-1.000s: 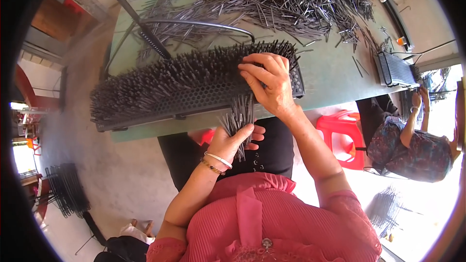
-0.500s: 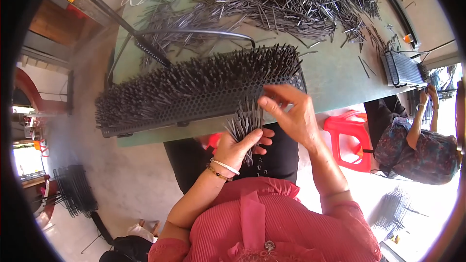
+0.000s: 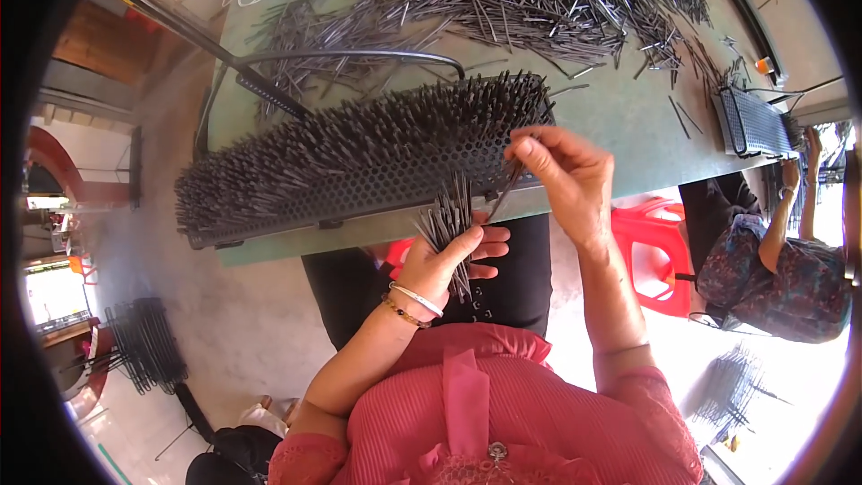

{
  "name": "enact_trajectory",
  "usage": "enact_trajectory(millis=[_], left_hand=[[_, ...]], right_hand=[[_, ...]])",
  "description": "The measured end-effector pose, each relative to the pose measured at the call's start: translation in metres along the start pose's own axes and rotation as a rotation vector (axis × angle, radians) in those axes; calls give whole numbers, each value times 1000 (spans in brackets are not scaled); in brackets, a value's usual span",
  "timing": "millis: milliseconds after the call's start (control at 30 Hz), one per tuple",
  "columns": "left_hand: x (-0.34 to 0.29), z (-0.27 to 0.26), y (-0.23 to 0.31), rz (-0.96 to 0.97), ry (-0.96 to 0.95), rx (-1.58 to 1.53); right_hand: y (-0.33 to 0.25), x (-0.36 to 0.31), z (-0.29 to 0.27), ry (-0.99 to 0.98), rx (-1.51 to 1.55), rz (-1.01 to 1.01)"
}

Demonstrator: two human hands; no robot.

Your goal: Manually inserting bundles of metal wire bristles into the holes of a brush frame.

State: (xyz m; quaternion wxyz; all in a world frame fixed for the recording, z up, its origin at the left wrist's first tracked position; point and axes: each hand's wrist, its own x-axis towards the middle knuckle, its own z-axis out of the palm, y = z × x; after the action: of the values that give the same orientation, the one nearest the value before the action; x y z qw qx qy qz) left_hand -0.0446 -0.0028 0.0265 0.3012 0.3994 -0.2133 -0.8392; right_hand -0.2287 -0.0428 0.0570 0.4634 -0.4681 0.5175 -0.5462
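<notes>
My left hand (image 3: 438,268) is wrapped round a bunch of thin dark sticks (image 3: 452,216), which fan upward out of the fist with lower ends showing below. My right hand (image 3: 575,181) pinches a dark stick (image 3: 508,183) between thumb and fingertips, close to the front right edge of a black perforated rack (image 3: 355,187). Many dark sticks (image 3: 377,130) stand upright in the rack's holes, densely at the back and left. A strip of bare holes shows along the front. What the sticks are made of, I cannot tell.
A large heap of loose sticks (image 3: 539,0) covers the far part of the green table (image 3: 620,144). A bent metal bar (image 3: 202,31) rises above the rack's left. To the right are a red stool (image 3: 654,256) and another person (image 3: 777,269) working at a second rack (image 3: 756,126).
My right hand has shifted slightly right and up, from open fingers beside the bunch to a pinch with a stick. My left hand keeps the bunch in nearly the same place.
</notes>
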Motion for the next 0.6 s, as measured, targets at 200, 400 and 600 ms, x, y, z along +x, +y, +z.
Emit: enact_trajectory(millis=[200,400,600], left_hand=[[6,-1,-3,-28,30,3],[3,-6,-1,-15,37,-19],[2,-14,-4,-20,-26,-296]], right_hand=[[-4,34,16,50,-140,-255],[1,44,25,5,-234,-210],[-9,22,21,-78,4,71]])
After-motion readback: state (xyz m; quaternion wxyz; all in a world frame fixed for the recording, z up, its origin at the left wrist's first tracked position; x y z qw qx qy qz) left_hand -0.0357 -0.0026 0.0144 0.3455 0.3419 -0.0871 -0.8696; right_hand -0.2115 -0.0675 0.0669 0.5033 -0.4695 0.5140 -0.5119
